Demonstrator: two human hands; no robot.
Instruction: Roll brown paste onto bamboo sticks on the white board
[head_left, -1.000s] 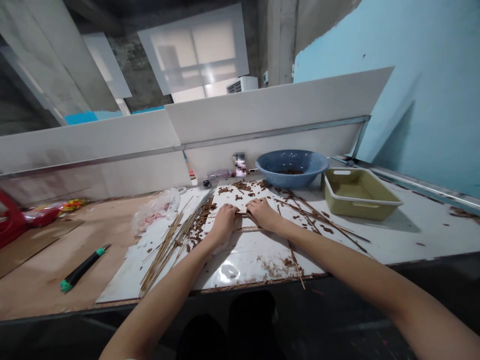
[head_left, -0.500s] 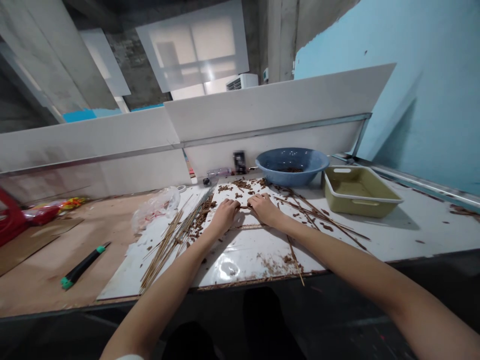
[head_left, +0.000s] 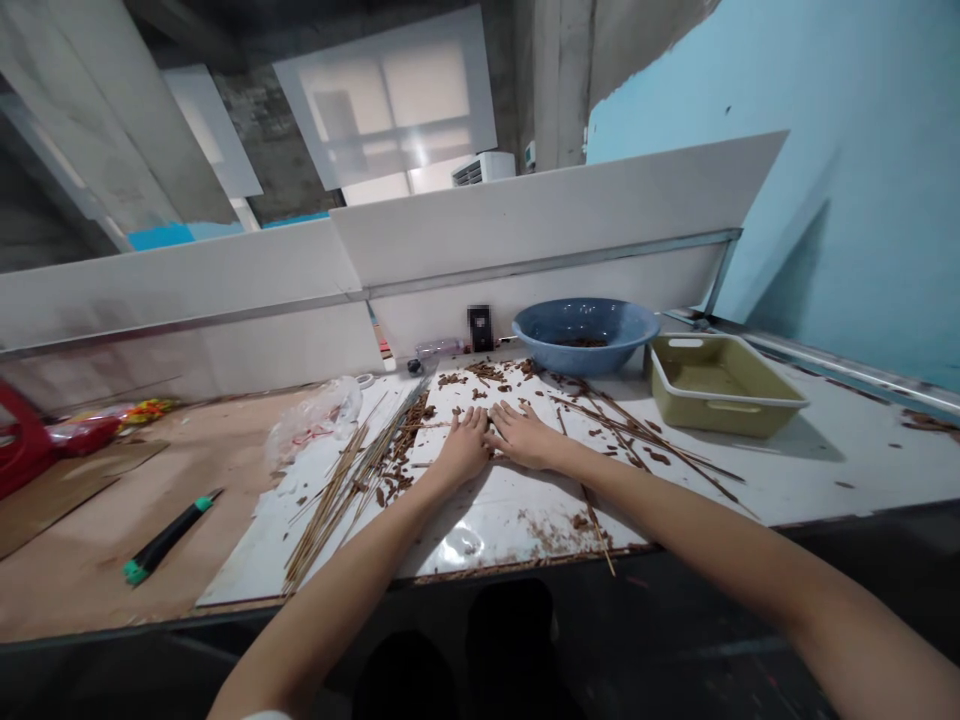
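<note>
My left hand [head_left: 468, 445] lies flat on the white board [head_left: 480, 510], its fingers stretched forward. Beside it, thumbs close together, my right hand [head_left: 520, 436] is also spread flat, palm down. A thin stick [head_left: 431, 426] pokes out to the left of my left hand; whatever is under the palms is hidden. Crumbs and short lumps of brown, clay-like material [head_left: 486, 372] are scattered just beyond the fingertips. To the left rests a bundle of thin sticks [head_left: 330, 510], and more brown-coated sticks [head_left: 645, 430] lie to the right of my right hand.
A blue basin [head_left: 585, 350] with brown material inside stands at the back, next to an olive-green tray [head_left: 739, 418]. On the left are a crumpled plastic bag [head_left: 315, 415] and a black-and-green handled tool [head_left: 166, 540]. A white partition [head_left: 555, 230] runs behind the table.
My fingers were curled at both ends of a short brown piece. Now both hands are flattened on the board, closer together and slightly nearer to me.
</note>
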